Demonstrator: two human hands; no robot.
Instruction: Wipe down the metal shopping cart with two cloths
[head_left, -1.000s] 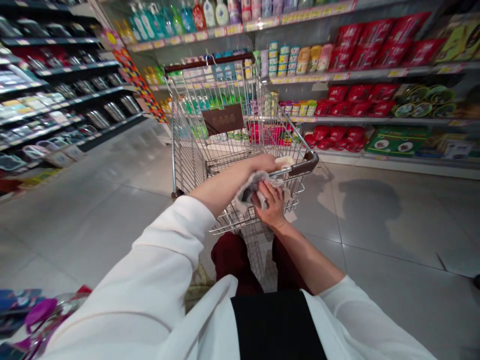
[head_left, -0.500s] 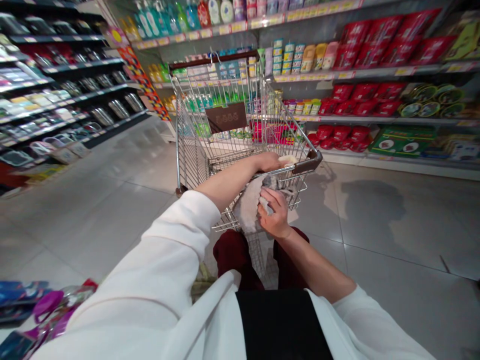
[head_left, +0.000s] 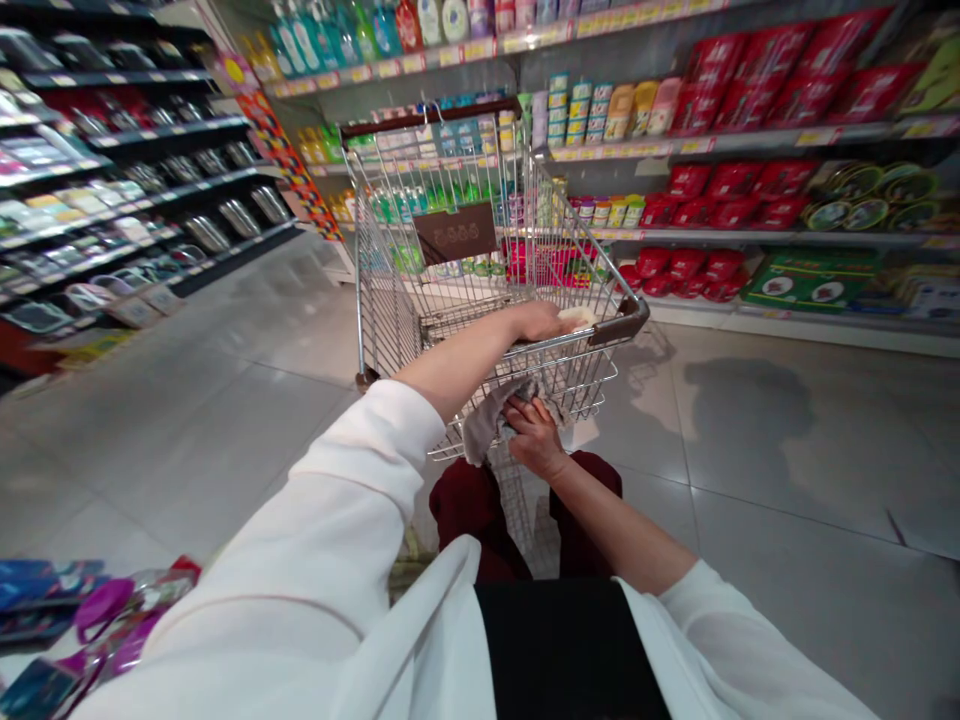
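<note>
A metal shopping cart (head_left: 551,365) stands in front of my knees, its wire basket facing the shelves. My left hand (head_left: 536,321) reaches over the cart's near rim, its fingers beside a pale cream cloth (head_left: 576,318); the fingertips are hard to make out. Lower down, on the near side of the basket, my right hand (head_left: 534,432) is closed on a grey cloth (head_left: 484,422), which hangs crumpled to the left of the fingers and against the wires. A brown sign (head_left: 455,233) is fixed to the cart's far part.
Shelves of bottles (head_left: 454,20), tubs and red packages (head_left: 780,180) run across the back. Pots (head_left: 206,233) fill dark shelves on the left. Purple and blue packaged goods (head_left: 105,605) lie at the lower left. Tiled floor (head_left: 787,480) extends on the right.
The grey cloth has bunched up and shifted, uncovering more of the basket wires. My right hand has moved slightly left and down with it. My left hand has barely moved.
</note>
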